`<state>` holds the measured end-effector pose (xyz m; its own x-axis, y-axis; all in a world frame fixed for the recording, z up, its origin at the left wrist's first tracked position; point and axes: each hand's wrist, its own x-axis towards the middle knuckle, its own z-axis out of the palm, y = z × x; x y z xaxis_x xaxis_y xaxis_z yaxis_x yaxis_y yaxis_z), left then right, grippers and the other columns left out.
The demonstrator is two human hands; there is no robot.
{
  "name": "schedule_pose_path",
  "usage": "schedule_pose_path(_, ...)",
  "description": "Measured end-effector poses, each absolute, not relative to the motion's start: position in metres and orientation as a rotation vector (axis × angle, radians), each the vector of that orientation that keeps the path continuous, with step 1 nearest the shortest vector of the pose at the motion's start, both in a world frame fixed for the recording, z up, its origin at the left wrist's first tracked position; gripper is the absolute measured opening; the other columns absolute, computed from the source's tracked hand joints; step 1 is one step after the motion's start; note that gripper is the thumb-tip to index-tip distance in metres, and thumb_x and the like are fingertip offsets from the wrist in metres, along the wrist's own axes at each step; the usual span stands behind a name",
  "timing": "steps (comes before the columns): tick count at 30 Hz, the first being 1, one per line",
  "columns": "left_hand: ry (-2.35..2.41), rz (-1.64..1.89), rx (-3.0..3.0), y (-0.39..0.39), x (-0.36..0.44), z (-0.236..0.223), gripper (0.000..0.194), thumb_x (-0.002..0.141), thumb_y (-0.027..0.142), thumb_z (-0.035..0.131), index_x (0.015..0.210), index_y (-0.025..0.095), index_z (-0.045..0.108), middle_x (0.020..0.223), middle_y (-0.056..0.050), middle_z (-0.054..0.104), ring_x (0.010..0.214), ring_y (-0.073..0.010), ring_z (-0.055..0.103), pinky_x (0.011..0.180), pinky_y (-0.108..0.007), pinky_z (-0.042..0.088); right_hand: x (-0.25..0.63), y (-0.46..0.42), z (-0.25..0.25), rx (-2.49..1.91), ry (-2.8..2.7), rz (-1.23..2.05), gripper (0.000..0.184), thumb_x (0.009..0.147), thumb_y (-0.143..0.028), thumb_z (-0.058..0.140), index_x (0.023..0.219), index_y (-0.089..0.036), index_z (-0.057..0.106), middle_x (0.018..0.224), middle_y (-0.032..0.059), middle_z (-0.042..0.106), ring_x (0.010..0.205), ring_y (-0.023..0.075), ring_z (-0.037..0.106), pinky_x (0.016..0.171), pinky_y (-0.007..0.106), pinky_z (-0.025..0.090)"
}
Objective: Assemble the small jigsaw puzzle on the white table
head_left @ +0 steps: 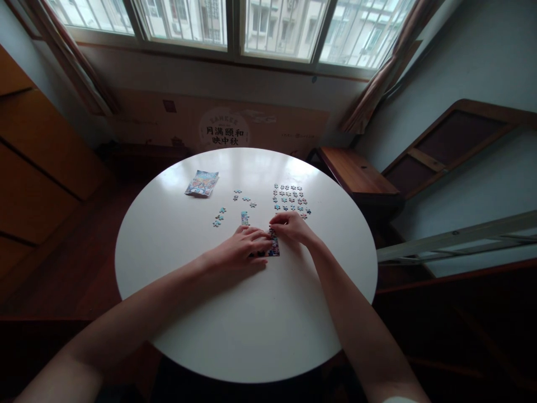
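On the white round table, a partly joined jigsaw puzzle (276,248) lies under my left hand (245,244). That hand is open, its fingers spread over the puzzle and hiding much of it. My right hand (290,226) is closed in a pinch at the puzzle's upper right corner, on a small puzzle piece mostly covered by the fingertips. Just beyond my left fingers sits a narrow joined strip of pieces (245,217). Rows of loose puzzle pieces (291,193) lie past my right hand. Several more loose pieces (220,217) are scattered to the left.
A colourful picture packet (202,183) lies at the table's (251,330) far left. Behind the table on the right stands a wooden bench or stool (356,170). Windows (285,25) and curtains line the far wall, and an orange-brown cabinet (37,145) is on the left.
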<state>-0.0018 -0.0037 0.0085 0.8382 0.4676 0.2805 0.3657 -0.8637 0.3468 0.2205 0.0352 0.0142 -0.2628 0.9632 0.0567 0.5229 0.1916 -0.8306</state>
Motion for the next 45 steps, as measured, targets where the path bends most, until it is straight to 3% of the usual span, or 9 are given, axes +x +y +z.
schedule_pose_path(17,0.657,0.49,2.767,-0.004,-0.002,0.011,0.039,0.093,0.044,0.054,0.129,0.029,0.055,0.134,-0.006,0.057,0.126,-0.0235,0.047,0.106,-0.042,0.029,0.218,0.031,0.017,-1.492,-2.04,0.703,0.004,0.074,-0.018,0.07,0.076,-0.015,0.073,0.072,0.0025,0.062,0.065,0.0121,0.054,0.063,0.024,0.044)
schedule_pose_path(30,0.655,0.519,2.792,-0.002,-0.003,0.006,0.039,0.094,0.044,0.052,0.129,0.029,0.056,0.137,-0.008,0.054,0.125,-0.0254,0.047,0.104,-0.043,0.03,0.227,0.032,0.017,-1.461,-2.061,0.703,0.004,0.075,-0.019,0.068,0.073,-0.017,0.071,0.072,0.0021,0.067,0.069,0.0141,0.057,0.064,0.025,0.043)
schedule_pose_path(40,0.903,0.492,2.8,0.007,-0.015,0.016,0.058,0.092,0.052,0.051,0.141,0.021,0.043,0.138,-0.012,0.052,0.126,-0.0265,0.046,0.105,-0.043,0.029,0.232,0.03,0.025,-1.503,-2.059,0.671,0.008,0.076,-0.021,0.066,0.077,-0.017,0.073,0.075,0.0037,0.07,0.069,0.0148,0.06,0.065,0.026,0.045)
schedule_pose_path(45,1.055,0.393,2.808,0.014,-0.031,0.019,0.074,0.086,0.066,0.049,0.143,0.019,0.04,0.143,-0.015,0.046,0.13,-0.0312,0.041,0.107,-0.047,0.026,0.23,0.031,0.02,-1.421,-2.119,0.693,0.009,0.077,-0.019,0.066,0.08,-0.018,0.074,0.08,0.0048,0.071,0.071,0.0149,0.059,0.067,0.026,0.046)
